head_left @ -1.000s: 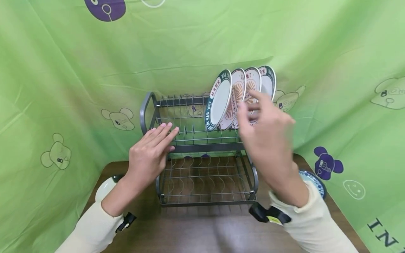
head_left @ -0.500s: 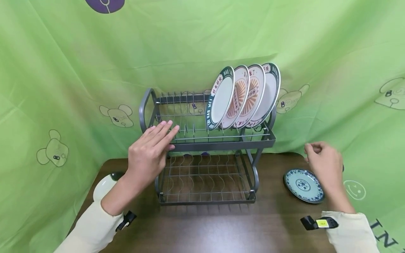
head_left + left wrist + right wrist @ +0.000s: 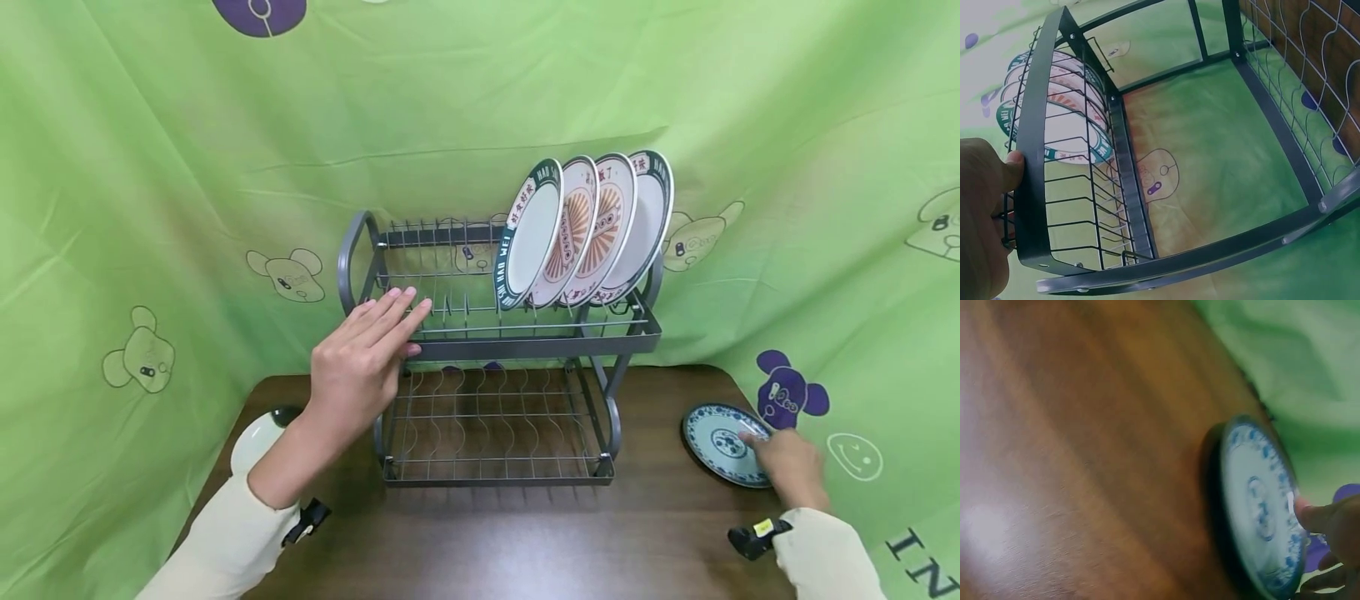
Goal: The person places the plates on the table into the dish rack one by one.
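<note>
My left hand holds the front rail of the dark metal dish rack. Its fingers extend over the upper tier, and the thumb presses the rail's outer face in the left wrist view. At the right, my right hand grips the right rim of a blue-and-white patterned plate on the table. The thumb lies over the rim, and the other fingers are at its outer edge, partly hidden. Several oval plates with green or red print stand tilted on the upper tier's right half.
On the brown table, a white dish with a dark patch sits at the left, partly behind my left forearm. The rack's lower wire tier holds no dishes. Green printed cloth hangs close around the back and sides.
My right hand has moved away from the standing plates, out to the right and down onto the blue-and-white plate's rim. The left hand keeps its place on the rack.
</note>
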Demonstrator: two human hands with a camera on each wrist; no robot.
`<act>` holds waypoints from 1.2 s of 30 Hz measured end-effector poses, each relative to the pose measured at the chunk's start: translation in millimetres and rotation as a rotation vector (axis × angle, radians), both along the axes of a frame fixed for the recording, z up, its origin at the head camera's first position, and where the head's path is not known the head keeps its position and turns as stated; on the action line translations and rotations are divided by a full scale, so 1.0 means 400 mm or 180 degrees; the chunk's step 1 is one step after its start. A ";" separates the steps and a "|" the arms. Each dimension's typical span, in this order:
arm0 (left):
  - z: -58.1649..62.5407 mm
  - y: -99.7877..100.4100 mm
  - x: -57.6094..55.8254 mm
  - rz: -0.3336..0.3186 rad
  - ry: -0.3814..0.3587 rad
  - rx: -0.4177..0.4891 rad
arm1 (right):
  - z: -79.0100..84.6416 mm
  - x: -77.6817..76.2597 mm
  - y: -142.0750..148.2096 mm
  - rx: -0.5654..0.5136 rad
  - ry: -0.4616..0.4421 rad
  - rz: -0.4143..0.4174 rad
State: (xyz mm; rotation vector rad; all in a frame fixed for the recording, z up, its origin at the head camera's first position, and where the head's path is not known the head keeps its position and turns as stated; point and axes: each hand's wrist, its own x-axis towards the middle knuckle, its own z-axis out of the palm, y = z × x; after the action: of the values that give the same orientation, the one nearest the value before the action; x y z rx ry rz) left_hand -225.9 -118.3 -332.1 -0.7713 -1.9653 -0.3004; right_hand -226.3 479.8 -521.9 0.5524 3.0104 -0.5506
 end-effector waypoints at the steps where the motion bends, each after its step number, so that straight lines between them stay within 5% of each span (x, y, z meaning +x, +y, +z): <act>1: -0.001 0.000 0.000 -0.0003 -0.0001 0.0003 | -0.011 0.001 0.003 -0.0016 -0.0026 -0.0004; 17: 0.001 0.001 -0.001 -0.0034 -0.0021 0.0052 | -0.092 0.028 0.029 -0.0283 0.0630 -0.0411; 27: -0.001 -0.001 0.000 -0.0016 -0.0059 0.0034 | -0.058 0.033 0.039 -0.0660 0.0332 -0.0732; 36: 0.000 -0.002 -0.001 -0.0011 -0.0059 0.0012 | -0.008 0.027 0.049 -0.0750 0.0636 -0.0707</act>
State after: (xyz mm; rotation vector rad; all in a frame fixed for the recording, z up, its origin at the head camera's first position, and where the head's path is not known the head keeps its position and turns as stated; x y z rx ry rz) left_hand -226.3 -119.0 -332.0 -0.7720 -1.9803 -0.3144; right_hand -215.7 499.2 -525.0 0.8669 3.0182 -1.0147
